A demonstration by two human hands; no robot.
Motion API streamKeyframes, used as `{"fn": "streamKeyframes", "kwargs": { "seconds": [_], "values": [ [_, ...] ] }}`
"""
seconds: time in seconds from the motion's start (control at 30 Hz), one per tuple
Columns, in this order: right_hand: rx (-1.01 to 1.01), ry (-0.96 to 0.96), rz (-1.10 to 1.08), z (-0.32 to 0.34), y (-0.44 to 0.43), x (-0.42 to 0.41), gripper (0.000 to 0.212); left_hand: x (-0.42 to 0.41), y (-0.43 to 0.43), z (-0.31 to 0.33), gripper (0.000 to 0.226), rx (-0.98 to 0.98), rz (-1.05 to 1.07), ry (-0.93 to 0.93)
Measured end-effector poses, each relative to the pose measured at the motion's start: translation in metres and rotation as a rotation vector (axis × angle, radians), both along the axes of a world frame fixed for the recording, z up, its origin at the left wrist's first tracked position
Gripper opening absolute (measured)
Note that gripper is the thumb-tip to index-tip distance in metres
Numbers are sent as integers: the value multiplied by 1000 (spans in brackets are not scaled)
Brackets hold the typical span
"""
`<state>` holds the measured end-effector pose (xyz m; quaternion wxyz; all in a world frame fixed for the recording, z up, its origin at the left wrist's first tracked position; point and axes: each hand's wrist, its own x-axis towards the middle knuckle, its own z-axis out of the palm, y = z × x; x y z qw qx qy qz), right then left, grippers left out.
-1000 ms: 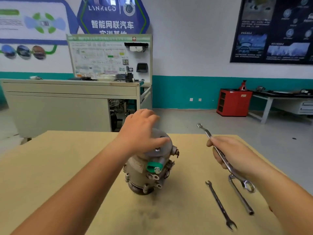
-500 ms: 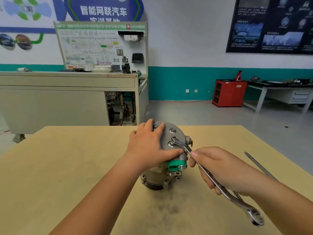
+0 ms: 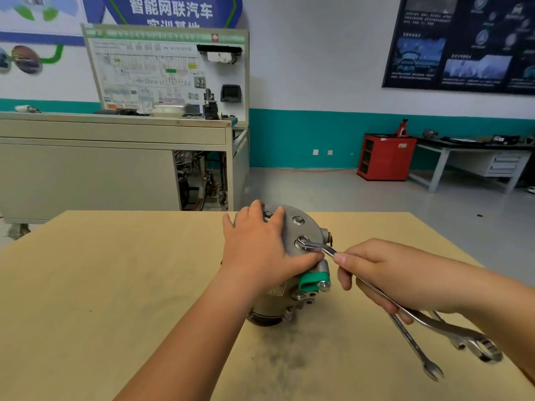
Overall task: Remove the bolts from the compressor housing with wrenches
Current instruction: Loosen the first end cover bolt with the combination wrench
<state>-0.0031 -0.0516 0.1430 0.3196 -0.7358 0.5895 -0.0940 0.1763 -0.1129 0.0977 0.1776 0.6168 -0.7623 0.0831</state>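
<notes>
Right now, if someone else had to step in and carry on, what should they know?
Left hand presses flat on the compressor housing, steadying it on the table.
Right hand grips a wrench; its end sits on a bolt on the housing's top face.
Spare wrenches lie on the table near the right wrist.
Done: wrench placed; no loose bolt in view.
Left: loosen this bolt, then the other bolts.

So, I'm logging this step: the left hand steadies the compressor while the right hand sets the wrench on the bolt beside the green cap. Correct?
Not quite: the head view shows the wrench on a bolt on the compressor end face, above the green cap, not beside it. The left hand does steady the compressor; the right hand grips the wrench.
</notes>
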Motion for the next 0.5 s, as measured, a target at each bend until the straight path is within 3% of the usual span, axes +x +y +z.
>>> {"fn": "streamKeyframes", "kwargs": {
  "seconds": [0.3, 0.5],
  "values": [
    [74, 70, 20, 6, -11, -5, 47, -15, 4, -1, 121, -20, 99, -48],
    [-420, 638, 36, -12, -5, 4, 39, -9, 4, 2, 117, -52, 31, -36]
  ]
}}
